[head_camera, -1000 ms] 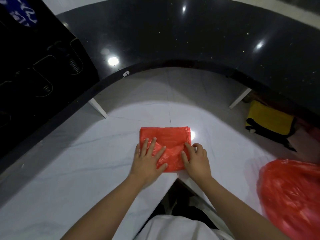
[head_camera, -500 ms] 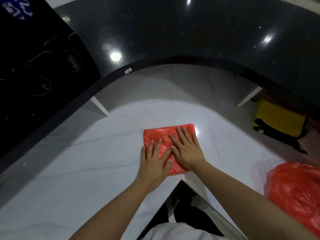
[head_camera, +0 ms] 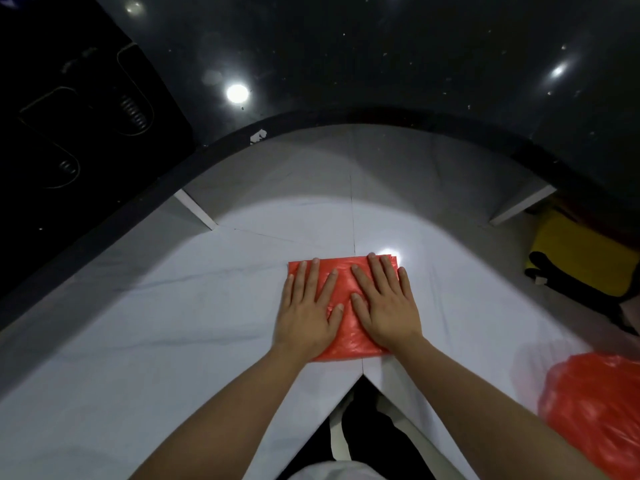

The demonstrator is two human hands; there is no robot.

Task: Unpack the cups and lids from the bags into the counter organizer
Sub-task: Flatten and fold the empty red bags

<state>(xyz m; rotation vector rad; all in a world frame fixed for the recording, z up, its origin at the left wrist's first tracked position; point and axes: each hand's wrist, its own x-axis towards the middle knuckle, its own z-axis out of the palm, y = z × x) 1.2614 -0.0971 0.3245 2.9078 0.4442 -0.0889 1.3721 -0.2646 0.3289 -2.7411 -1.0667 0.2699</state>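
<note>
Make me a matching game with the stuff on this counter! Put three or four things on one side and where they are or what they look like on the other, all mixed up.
Things:
1. folded red bag
2. full red bag
3. yellow and black bag
4. left hand

Places or states:
A. under the shelf at the far right
B. bulging, at the right edge of the white counter
C. flat on the counter, pressed by both hands
D. fingers straight, beside the right hand

Pairs: 1-C, 2-B, 3-A, 4-D
</note>
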